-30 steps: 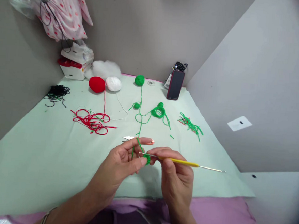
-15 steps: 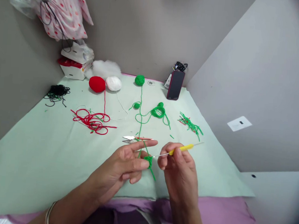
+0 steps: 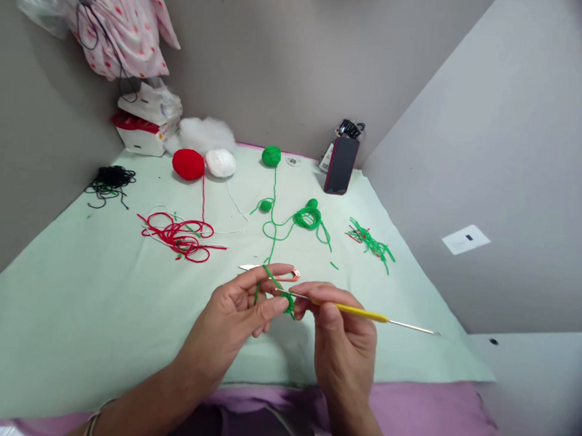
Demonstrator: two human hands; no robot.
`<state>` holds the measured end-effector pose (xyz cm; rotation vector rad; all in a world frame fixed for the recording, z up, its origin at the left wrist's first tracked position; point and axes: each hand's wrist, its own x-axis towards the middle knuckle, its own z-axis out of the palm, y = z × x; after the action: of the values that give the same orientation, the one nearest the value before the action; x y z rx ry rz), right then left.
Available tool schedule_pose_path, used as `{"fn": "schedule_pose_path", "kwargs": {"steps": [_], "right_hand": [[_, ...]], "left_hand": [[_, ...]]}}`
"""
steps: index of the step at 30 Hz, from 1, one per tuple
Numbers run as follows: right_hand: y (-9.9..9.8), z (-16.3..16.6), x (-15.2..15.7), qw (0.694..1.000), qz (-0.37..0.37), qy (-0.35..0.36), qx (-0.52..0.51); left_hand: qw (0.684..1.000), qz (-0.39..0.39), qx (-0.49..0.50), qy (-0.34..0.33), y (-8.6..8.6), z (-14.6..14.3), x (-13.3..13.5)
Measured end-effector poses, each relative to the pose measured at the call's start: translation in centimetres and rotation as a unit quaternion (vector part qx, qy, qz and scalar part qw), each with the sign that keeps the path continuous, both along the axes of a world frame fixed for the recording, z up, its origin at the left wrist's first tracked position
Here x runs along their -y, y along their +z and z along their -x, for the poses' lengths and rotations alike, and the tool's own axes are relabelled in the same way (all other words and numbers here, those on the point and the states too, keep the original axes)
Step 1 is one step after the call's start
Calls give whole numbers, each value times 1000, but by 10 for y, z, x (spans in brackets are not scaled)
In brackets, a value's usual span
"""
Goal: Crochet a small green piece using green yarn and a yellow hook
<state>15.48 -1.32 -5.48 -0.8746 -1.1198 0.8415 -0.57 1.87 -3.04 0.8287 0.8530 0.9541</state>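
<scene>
My left hand [image 3: 237, 310] pinches a small green crochet piece [image 3: 289, 303] between thumb and fingers, with the green yarn strand [image 3: 272, 236] running over its forefinger. My right hand [image 3: 345, 331] grips a yellow-handled crochet hook [image 3: 364, 313], whose metal tip is in the green piece and whose far end points right. The strand leads back across the pale green table cover [image 3: 66, 295] to a green yarn ball [image 3: 271, 155].
Small snips [image 3: 252, 268] lie just beyond my left forefinger. Red yarn ball [image 3: 188, 164], white yarn ball [image 3: 220, 162], loose red yarn [image 3: 183, 236], green yarn coils [image 3: 308, 217], green scraps [image 3: 371, 243], black yarn [image 3: 109, 180], a phone [image 3: 341, 166] and a box [image 3: 145, 131] sit farther back.
My right hand swung the hook back from tilted up-right to nearly level, tip into the green piece. My left hand rose slightly with the piece.
</scene>
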Motion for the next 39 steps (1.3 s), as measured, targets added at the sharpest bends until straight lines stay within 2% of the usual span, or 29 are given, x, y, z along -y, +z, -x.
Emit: {"fn": "schedule_pose_path", "kwargs": {"steps": [3, 5, 8, 9, 10, 12, 15, 16, 18, 20, 21, 23, 26, 29, 32, 39], "right_hand": [[1, 0, 2, 998, -19, -15, 54], [-1, 0, 5, 985, -51, -60, 153], [-6, -1, 11, 927, -127, -142, 324], [-6, -2, 11, 917, -144, -157, 337], [-5, -2, 11, 920, -145, -161, 325], [-1, -1, 9, 948, -123, -160, 246], [6, 1, 5, 980, -75, -120, 139], [7, 2, 5, 981, -69, -108, 148], [6, 2, 5, 964, -85, -112, 227], [3, 1, 6, 937, -119, -141, 298], [2, -1, 6, 935, -129, -153, 294], [1, -3, 5, 960, -110, -153, 205], [5, -4, 2, 993, -46, -91, 51], [5, -1, -2, 999, -10, -30, 34], [2, 0, -3, 999, -3, -24, 41], [2, -5, -6, 998, 34, -2, -45]], "left_hand": [[1000, 10, -4, 20, 2, -2, 1], [1000, 16, 0, 25, 2, -5, 2], [998, 43, 45, -2, 2, -7, 3], [995, 64, 70, -20, 3, -6, 2], [991, 86, 95, -37, 3, -5, 1], [984, 120, 124, -53, 2, -3, -1], [992, 82, 99, -1, 1, -3, -1], [995, 59, 84, 18, 0, -4, 0], [995, 44, 83, 31, -1, -8, 3], [990, 78, 116, -5, -1, -10, 4], [986, 101, 133, -27, -1, -10, 4], [980, 128, 145, -45, 0, -8, 2], [989, 97, 114, 4, 1, -5, 0], [995, 49, 83, 12, -1, -6, 2], [996, 35, 78, 1, -4, -7, 5], [997, 26, 62, 26, -4, -4, 7]]}}
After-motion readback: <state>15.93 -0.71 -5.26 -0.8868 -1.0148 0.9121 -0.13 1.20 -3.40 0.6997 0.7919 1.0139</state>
